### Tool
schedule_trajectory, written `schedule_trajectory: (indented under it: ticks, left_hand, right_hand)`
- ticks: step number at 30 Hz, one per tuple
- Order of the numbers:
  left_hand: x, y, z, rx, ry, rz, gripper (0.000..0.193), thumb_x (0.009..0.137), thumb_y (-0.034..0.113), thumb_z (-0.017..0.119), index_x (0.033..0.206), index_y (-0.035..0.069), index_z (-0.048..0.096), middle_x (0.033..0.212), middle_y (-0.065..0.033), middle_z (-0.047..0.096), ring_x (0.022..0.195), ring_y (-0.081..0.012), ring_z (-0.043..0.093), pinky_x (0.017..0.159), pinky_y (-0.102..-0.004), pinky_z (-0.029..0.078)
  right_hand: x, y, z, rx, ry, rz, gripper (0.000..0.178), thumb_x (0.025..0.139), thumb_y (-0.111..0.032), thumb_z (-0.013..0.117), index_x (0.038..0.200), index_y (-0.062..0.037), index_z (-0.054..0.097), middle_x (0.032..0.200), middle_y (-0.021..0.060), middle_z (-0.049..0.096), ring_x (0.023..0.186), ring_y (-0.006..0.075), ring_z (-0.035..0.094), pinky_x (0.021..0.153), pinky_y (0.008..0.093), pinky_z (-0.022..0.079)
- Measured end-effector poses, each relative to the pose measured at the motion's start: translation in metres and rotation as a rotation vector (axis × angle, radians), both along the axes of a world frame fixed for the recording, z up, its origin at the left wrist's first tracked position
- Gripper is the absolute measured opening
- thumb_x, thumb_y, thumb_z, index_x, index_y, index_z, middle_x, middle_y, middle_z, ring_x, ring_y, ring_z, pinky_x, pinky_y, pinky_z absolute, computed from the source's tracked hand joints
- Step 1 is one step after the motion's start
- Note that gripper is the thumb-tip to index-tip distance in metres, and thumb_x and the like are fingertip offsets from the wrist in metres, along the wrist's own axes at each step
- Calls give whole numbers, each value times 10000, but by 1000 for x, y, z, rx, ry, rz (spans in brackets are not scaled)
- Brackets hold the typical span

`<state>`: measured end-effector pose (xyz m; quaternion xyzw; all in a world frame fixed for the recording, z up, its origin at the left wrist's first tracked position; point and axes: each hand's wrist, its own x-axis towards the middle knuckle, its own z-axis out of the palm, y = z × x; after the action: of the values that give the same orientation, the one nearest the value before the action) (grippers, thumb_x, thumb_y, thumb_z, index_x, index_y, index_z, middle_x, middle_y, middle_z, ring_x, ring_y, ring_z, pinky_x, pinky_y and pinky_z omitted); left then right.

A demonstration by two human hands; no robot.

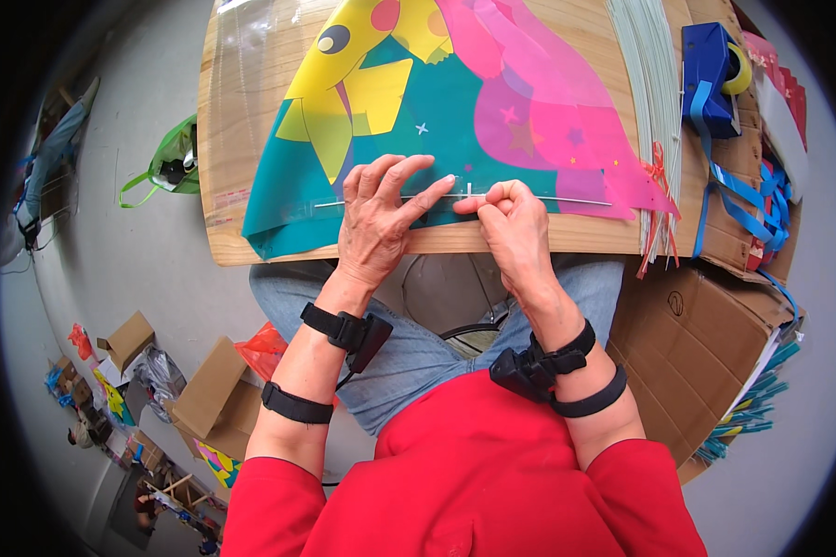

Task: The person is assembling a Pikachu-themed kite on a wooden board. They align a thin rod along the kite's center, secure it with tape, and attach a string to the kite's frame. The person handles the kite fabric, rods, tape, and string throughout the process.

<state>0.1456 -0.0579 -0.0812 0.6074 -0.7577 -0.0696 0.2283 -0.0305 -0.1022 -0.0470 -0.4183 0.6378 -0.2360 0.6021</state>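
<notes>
A printed kite-like sheet [437, 139] in teal, yellow and pink lies across the wooden table in front of me. Along its near edge runs a thin white rod [578, 200], with a small clear strip by its middle. My left hand [378, 218] rests on the sheet over the rod, fingers spread, the index finger reaching toward the rod's middle. Beside it, my right hand [515, 227] is curled closed, thumb and index finger pressed together just under the rod's middle. Whatever those fingers pinch is hidden.
A bundle of thin white rods [648, 84] lies right of the sheet, tied with red string [658, 172]. Farther right are a blue tape dispenser [708, 79], blue ribbon [748, 209] and a cardboard box [692, 343]. A green bag [172, 158] stands left of the wooden table [228, 209].
</notes>
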Motion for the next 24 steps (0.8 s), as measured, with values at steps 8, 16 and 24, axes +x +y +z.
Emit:
schedule_trajectory:
  ticks: [8,16,24]
  left_hand:
    - [-1,-1,2,18,-32,0,615,726,-44,630,1224,311,700,1338,50,572,1202,-216,515,1051,-413,346]
    - [-2,-2,3,23,-51,-3,634,718,-31,653,1246,319,688,1340,54,564,1210,-211,503,1068,-417,328]
    - [-4,-3,4,21,-71,14,560,758,11,637,1224,316,701,1330,59,561,1210,-206,497,1072,-419,326]
  right_hand:
    - [0,-1,0,30,19,-6,67,876,34,507,930,2,529,878,124,757,603,46,497,542,243,409]
    - [-1,0,0,38,27,-25,56,885,19,513,929,15,547,863,114,758,650,76,584,595,261,470]
    - [-3,1,3,109,-67,-93,92,892,43,509,960,-13,481,961,225,730,495,41,405,426,211,323]
